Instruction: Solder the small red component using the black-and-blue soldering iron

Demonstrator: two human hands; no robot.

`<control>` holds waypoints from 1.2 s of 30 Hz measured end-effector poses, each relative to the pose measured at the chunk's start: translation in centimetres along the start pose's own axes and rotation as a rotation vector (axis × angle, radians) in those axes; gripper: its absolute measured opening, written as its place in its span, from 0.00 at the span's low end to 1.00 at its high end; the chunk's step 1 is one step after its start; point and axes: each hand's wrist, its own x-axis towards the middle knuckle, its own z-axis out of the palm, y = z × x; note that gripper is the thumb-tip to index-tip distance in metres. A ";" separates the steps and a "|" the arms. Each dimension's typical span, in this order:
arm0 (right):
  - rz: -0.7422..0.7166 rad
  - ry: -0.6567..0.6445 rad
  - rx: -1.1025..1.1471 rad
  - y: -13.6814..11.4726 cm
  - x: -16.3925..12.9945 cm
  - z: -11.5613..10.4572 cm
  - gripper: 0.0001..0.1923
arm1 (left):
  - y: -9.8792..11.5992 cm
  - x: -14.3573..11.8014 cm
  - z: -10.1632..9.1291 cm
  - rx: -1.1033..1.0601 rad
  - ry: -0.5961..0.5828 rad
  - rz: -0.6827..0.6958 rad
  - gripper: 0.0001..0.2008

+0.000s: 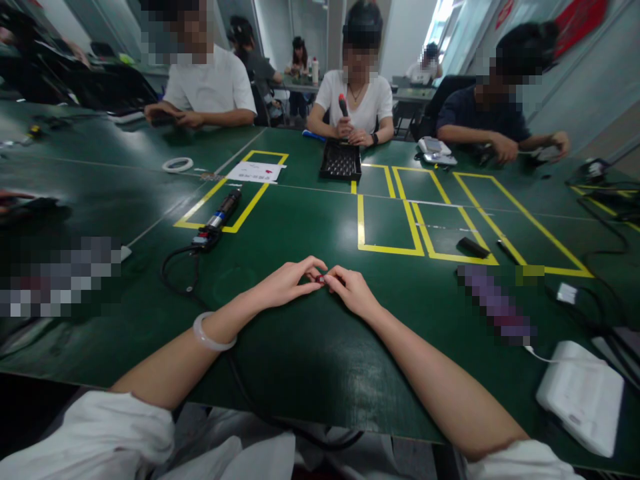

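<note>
Nearest the camera, white sleeves are cut off by the lower edge, and a pale bangle (213, 340) is worn on the left wrist. The left hand (287, 283) and the right hand (353, 290) are brought together on the green table (300, 347), fingertips meeting and pinched on a tiny dark-red piece (322, 279) — too small and too covered by the fingers to be identified. A black cable (173, 273) is looped just left of the hands and is led up to an electric screwdriver (223, 213) laid across a yellow tape outline. At the right edge a white box (580, 397) is partly cut off, and blurred patches beside it and at the far left hide whatever lies there. Farther out, more yellow tape rectangles (390, 223) are marked on the surface, with a small black bar (473, 247) resting on one line, a white sheet (255, 172), a ring of tape (177, 165) and a black parts tray (341, 160). Across the table three people are seated — the middle one with a red-tipped tool (343, 105) held upright in hand. Beyond them, further tables and seated figures are seen dimly in a grey-walled room.
</note>
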 end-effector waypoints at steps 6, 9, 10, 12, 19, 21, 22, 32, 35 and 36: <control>-0.018 0.014 0.203 0.5 -0.2 0.3 0.10 | -0.1 0.0 0.0 0.009 0.053 -0.009 0.12; -0.062 0.002 0.213 0.6 -0.2 0.5 0.08 | -0.1 -0.1 0.0 0.005 0.044 -0.011 0.12; -0.068 0.000 0.198 0.5 -0.2 0.4 0.07 | -0.2 -0.1 -0.1 0.011 0.034 -0.008 0.13; -0.066 0.004 0.172 0.5 -0.2 0.4 0.06 | -0.4 -0.1 -0.6 0.043 0.026 -0.007 0.15; -0.016 0.001 0.162 0.4 -0.1 0.5 0.05 | -6.5 -2.4 -7.5 0.617 0.380 -0.278 0.25; -0.018 -0.003 0.157 0.4 0.0 0.5 0.05 | -9.3 -4.2 -10.2 0.776 0.479 -0.468 0.29; -0.019 -0.005 0.153 0.3 0.0 0.5 0.05 | -10.5 -5.2 -11.4 0.822 0.513 -0.577 0.33; -0.031 -0.012 0.095 0.4 -0.1 0.4 0.05 | -16.4 -8.9 -15.7 0.734 0.353 -0.764 0.31; -0.028 -0.008 0.079 0.2 -0.1 0.3 0.05 | -16.1 -8.2 -15.4 0.737 0.357 -0.757 0.30; -0.027 -0.007 0.075 0.1 -0.1 0.3 0.05 | -15.8 -7.9 -15.2 0.745 0.355 -0.755 0.30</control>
